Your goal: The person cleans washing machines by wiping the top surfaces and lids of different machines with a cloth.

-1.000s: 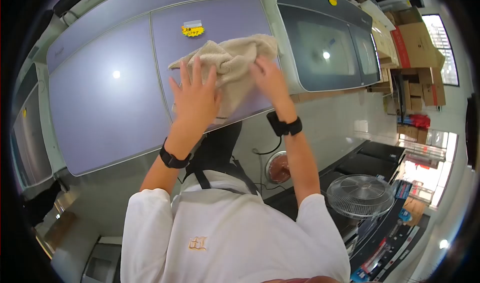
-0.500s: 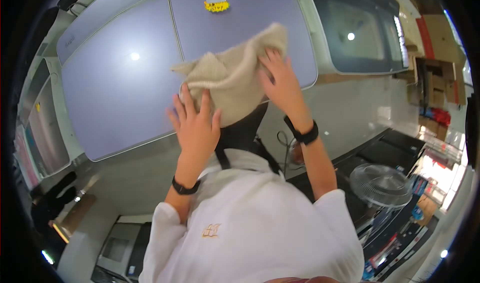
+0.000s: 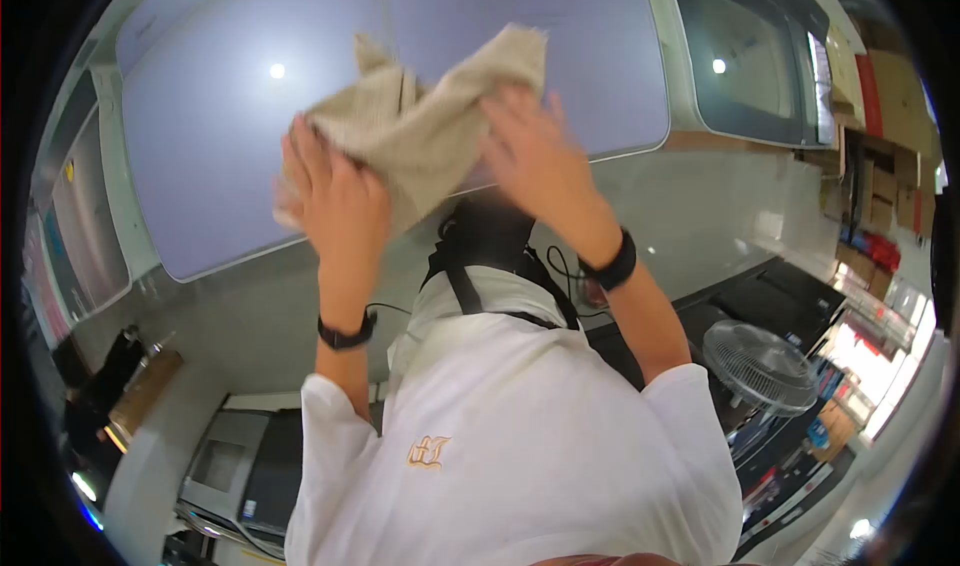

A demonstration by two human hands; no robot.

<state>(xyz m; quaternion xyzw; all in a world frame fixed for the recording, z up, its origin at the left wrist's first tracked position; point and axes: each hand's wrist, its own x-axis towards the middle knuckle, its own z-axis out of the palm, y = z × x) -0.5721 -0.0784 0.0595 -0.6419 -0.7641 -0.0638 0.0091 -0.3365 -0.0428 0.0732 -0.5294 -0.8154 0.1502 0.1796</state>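
A beige cloth (image 3: 415,136), crumpled with raised folds and pointed corners, lies across the front of a lavender appliance top (image 3: 210,156). At the cloth's left end my left hand (image 3: 338,188) is closed on the fabric, and some of the cloth shows past its fingers. My right hand (image 3: 535,151) is on the right side of the cloth, its fingers bunched on the fabric and blurred by motion. Part of the cloth hangs over the front edge between the hands. The fingertips are partly hidden in the folds.
Another appliance with a dark lid (image 3: 750,56) stands to the right, and one with a pale lid (image 3: 85,206) to the left. Behind me are a fan (image 3: 760,366) and a grey-and-black machine (image 3: 235,466). Cardboard boxes (image 3: 890,186) are stacked far right.
Both hands and the cloth have shifted left over the top. The cloth is more bunched, with a corner standing up at the back. My left hand's spread fingers have drawn together on it.
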